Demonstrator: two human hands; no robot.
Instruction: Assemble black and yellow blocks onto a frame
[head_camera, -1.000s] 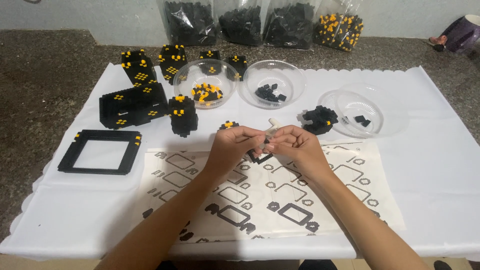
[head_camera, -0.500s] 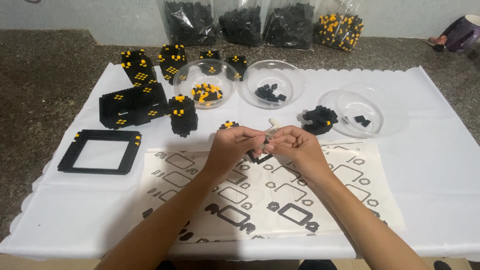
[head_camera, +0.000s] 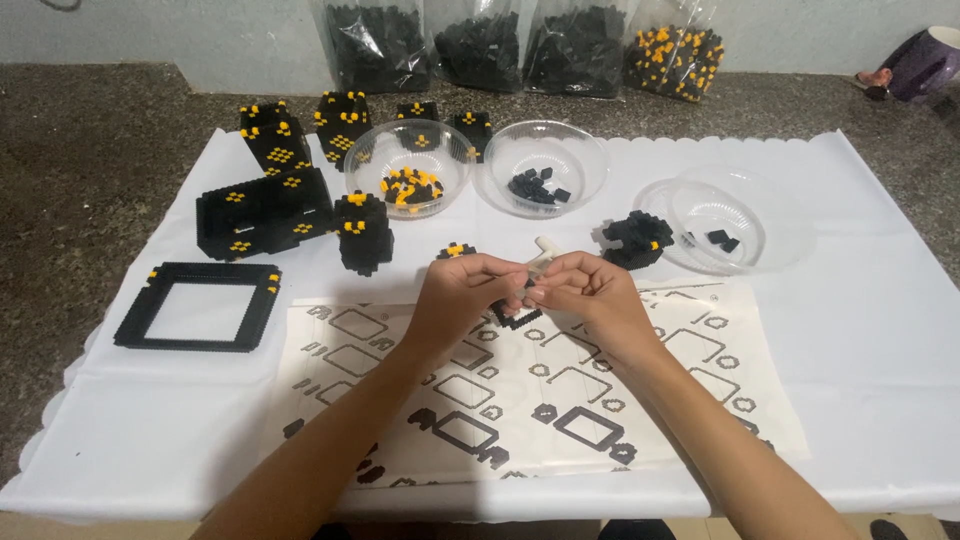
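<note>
Block piece (head_camera: 517, 314), small and black, sits pinched between both hands over the printed instruction sheet (head_camera: 540, 390), mid-bench, just in front of the bowls. Left hand (head_camera: 462, 292) has fingers curled closed round the piece from the left; right hand (head_camera: 588, 295) closes on it from the right and also grips a small white tool (head_camera: 541, 256) that sticks up between the thumbs. Exact shape of the piece can't be told, fingers cover most of it. Step looks like pressing or prying a tiny block on a sub-part, mid-assembly. Next move likely calls for a fine, steady push with the tool tip while the left hand keeps the piece from twisting. Around: bowl of yellow and black blocks (head_camera: 408, 187) and bowl of black blocks (head_camera: 541, 186) behind the hands, near-empty clear bowl (head_camera: 715, 240) to the right, small black cluster (head_camera: 635, 238) just beside the right hand, black square frame (head_camera: 198, 306) at left, finished black-and-yellow chunks (head_camera: 264, 214) behind it, bags of blocks (head_camera: 520, 45) at the back, all on a white cloth (head_camera: 860, 330).
</note>
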